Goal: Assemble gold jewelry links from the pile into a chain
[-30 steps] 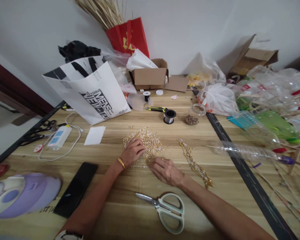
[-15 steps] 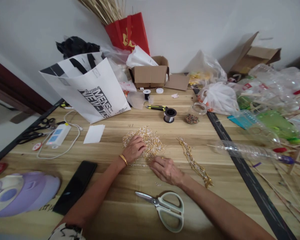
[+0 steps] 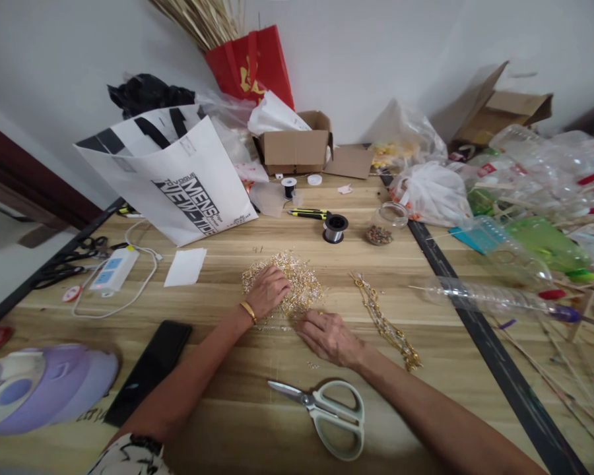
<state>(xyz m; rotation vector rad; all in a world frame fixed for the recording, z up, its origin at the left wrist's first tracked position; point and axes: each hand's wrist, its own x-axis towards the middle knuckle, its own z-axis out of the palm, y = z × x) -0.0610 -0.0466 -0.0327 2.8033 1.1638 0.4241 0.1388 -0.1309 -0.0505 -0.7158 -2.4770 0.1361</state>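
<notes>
A pile of small gold and clear beads [image 3: 301, 280] lies spread on the wooden table. My left hand [image 3: 267, 290], with a gold bangle at its wrist, rests on the pile's left part with fingers curled together; what they pinch is hidden. At the pile's near edge is my right hand [image 3: 327, 335], its fingers bent and pressed together over the tabletop, their tips out of sight. A thin row of clear beads [image 3: 274, 327] runs between the hands. Right of them lies a gold and clear beaded strand [image 3: 379, 316]. Scissors [image 3: 321, 412] with pale handles lie nearer me.
Behind the beads are a wire spool [image 3: 334, 228], a yellow-black cutter [image 3: 307, 214] and a glass jar [image 3: 381, 231] of beads. A white bag [image 3: 178, 178], power strip [image 3: 113, 270] and black phone [image 3: 151, 369] are leftward. Plastic bottles [image 3: 534, 178] crowd the right.
Both hands keep nearly the same place and pose. The view has shifted very slightly; the beads and tools have not visibly moved.
</notes>
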